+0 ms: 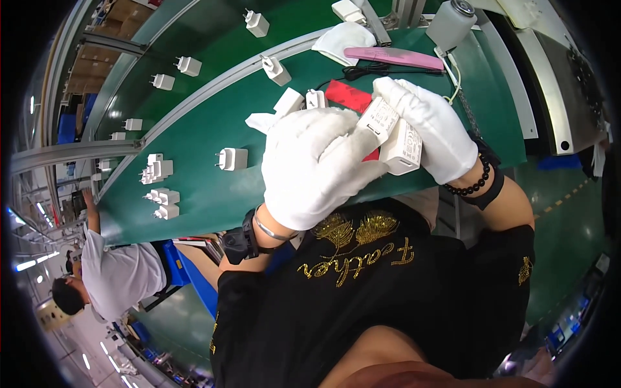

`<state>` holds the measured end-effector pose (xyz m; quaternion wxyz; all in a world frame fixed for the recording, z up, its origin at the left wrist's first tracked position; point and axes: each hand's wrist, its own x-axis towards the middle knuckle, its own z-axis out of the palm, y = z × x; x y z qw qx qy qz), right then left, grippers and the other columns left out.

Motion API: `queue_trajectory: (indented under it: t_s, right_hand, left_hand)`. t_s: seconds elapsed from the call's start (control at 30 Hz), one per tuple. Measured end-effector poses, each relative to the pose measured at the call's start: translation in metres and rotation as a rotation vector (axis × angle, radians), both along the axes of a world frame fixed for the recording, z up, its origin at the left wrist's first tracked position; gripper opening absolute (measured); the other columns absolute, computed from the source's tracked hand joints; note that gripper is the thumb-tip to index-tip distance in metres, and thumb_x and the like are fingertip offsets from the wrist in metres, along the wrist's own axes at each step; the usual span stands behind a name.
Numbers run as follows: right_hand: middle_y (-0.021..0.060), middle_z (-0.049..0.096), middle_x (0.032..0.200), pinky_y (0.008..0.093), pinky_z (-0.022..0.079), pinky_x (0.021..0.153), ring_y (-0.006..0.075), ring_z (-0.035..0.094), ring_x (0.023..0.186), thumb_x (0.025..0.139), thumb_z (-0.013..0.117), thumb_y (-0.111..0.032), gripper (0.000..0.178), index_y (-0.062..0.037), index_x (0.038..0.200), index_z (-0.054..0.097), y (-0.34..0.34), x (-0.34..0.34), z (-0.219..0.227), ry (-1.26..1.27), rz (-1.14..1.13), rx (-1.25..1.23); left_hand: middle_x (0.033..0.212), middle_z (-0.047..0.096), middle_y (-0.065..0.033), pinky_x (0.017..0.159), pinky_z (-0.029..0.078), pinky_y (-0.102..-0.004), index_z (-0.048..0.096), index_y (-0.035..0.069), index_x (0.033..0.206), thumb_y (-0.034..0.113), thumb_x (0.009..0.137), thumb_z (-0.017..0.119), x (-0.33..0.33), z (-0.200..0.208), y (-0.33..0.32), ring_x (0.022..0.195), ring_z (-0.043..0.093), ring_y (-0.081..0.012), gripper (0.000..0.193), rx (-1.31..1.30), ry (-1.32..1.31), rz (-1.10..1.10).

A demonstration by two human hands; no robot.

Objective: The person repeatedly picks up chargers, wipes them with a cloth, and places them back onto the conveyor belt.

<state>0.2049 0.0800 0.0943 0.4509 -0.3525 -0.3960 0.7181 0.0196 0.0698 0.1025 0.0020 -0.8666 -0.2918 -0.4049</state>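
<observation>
Both my hands wear white gloves and meet over the green worktop. My left hand (317, 161) has its fingers closed at a white plug-in charger (378, 120) with grey print and a port in its end. A second white charger (402, 150), its port end toward me, is gripped by my right hand (430, 123); the two chargers touch. Under them lies a red strip (348, 96), partly covered by my hands. Just beyond my left hand are more white chargers (289, 101), one of them partly hidden. Another charger (231, 159) lies left of that hand.
Several chargers (156, 169) stand grouped on the green surface (200, 194) to the left. More sit beyond a metal rail (213, 81). A white cloth (343, 44), pink strip (394, 57), black cable (356, 72) and bottle (451, 27) are at the back. A co-worker (123, 271) sits at left.
</observation>
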Motion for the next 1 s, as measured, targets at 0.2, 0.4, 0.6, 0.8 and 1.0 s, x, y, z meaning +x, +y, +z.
queue_trajectory:
  t_s: [0.2, 0.4, 0.6, 0.8, 1.0]
  right_hand:
    - [0.0027, 0.058, 0.102, 0.0233, 0.046, 0.081, 0.0088, 0.057, 0.095, 0.097, 0.047, -0.026, 0.032, -0.0004, 0.116, 0.053, -0.003, 0.000, 0.000, 0.007, 0.108, 0.006]
    - [0.0023, 0.058, 0.101, 0.0240, 0.046, 0.081, 0.0090, 0.057, 0.093, 0.097, 0.047, -0.025, 0.030, 0.0001, 0.112, 0.053, -0.005, -0.004, -0.003, -0.035, 0.099, -0.024]
    - [0.0025, 0.059, 0.100, 0.0231, 0.047, 0.079, 0.0090, 0.058, 0.091, 0.097, 0.047, -0.026, 0.029, -0.0018, 0.112, 0.054, -0.009, -0.006, -0.009, 0.124, 0.060, -0.039]
    - [0.0010, 0.060, 0.092, 0.0225, 0.047, 0.076, 0.0084, 0.059, 0.086, 0.097, 0.047, -0.026, 0.026, -0.0040, 0.109, 0.056, -0.008, -0.008, -0.004, 0.103, 0.029, -0.125]
    - [0.0042, 0.059, 0.103, 0.0245, 0.046, 0.083, 0.0117, 0.058, 0.095, 0.097, 0.047, -0.021, 0.029, -0.0011, 0.116, 0.055, -0.008, -0.003, -0.020, -0.040, 0.051, 0.194]
  left_hand:
    - [0.076, 0.058, -0.0067, 0.056, 0.044, -0.0351, 0.060, 0.006, 0.086, 0.015, 0.052, 0.077, -0.003, 0.003, -0.003, 0.066, 0.058, -0.0241, 0.039, -0.107, -0.026, -0.070]
    - [0.076, 0.058, -0.0080, 0.056, 0.044, -0.0343, 0.060, 0.006, 0.085, 0.011, 0.055, 0.075, -0.005, 0.000, -0.007, 0.064, 0.057, -0.0248, 0.034, 0.013, 0.029, -0.020]
    - [0.088, 0.062, -0.0087, 0.062, 0.046, -0.0353, 0.063, 0.010, 0.087, 0.008, 0.058, 0.075, -0.009, -0.023, -0.012, 0.074, 0.060, -0.0268, 0.032, -0.081, -0.054, -0.125]
    - [0.088, 0.063, -0.0083, 0.062, 0.045, -0.0357, 0.065, 0.012, 0.092, 0.005, 0.056, 0.076, -0.008, -0.018, -0.012, 0.073, 0.060, -0.0257, 0.037, -0.108, -0.265, -0.019]
    - [0.088, 0.060, -0.0109, 0.066, 0.047, -0.0354, 0.062, 0.007, 0.083, 0.004, 0.052, 0.082, -0.012, -0.005, -0.006, 0.075, 0.059, -0.0270, 0.037, 0.002, 0.016, -0.041]
